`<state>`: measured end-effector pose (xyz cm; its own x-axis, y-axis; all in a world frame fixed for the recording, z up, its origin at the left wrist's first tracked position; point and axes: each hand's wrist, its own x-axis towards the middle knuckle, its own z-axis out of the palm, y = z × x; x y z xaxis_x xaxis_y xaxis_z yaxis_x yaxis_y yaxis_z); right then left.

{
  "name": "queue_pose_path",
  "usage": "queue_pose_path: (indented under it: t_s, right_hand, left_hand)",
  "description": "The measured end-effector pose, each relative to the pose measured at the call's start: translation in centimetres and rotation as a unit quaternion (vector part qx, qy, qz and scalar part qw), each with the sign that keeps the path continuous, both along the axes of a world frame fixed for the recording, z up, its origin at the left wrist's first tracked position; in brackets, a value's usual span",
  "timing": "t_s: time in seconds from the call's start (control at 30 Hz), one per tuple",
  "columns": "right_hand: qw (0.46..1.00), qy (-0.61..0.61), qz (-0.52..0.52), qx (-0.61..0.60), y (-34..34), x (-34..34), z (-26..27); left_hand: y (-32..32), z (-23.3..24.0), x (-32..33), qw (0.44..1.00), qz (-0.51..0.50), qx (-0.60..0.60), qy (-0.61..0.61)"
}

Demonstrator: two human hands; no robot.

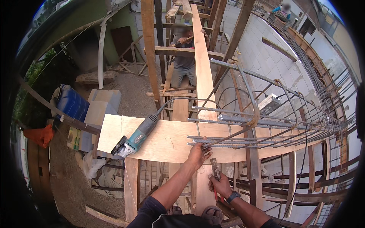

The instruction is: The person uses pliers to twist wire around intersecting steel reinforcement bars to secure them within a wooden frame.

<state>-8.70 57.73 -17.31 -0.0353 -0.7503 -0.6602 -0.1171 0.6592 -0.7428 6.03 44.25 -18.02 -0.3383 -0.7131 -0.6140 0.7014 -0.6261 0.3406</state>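
My left hand [198, 155] has its fingers around the hooked end of a thin steel bar, at the lower left end of a rebar cage [245, 141]. In my right hand [221, 185], to the lower right, is a pair of pliers or nippers [215, 168] with red handles, its head pointing up. The cage lies over a wide plywood board [171, 142]. An angle grinder [139, 135] with a teal and grey body rests on the board's left part, its cord running back behind the cage's end.
Ahead, a co-worker [184, 62] kneels among timber posts, holding a tool handle by a long plank [201, 57]. A power strip [266, 104] hangs behind the cage. Another person [282, 12] is at the upper right. Gaps show between timbers below. A blue drum [72, 102] stands left.
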Motion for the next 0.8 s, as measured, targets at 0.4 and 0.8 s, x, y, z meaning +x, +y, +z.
queue_pose_path:
  t_s: [0.4,0.8]
  right_hand:
    - [1.000,-0.003,-0.002,-0.007,0.0,-0.1,-0.9]
    - [0.999,-0.012,-0.030,-0.003,0.2,0.9,-0.1]
  left_hand:
    - [4.7,2.3,3.2,0.795,0.079,-0.221,-0.560]
    - [-1.9,6.5,6.5,0.567,-0.280,-0.334,-0.699]
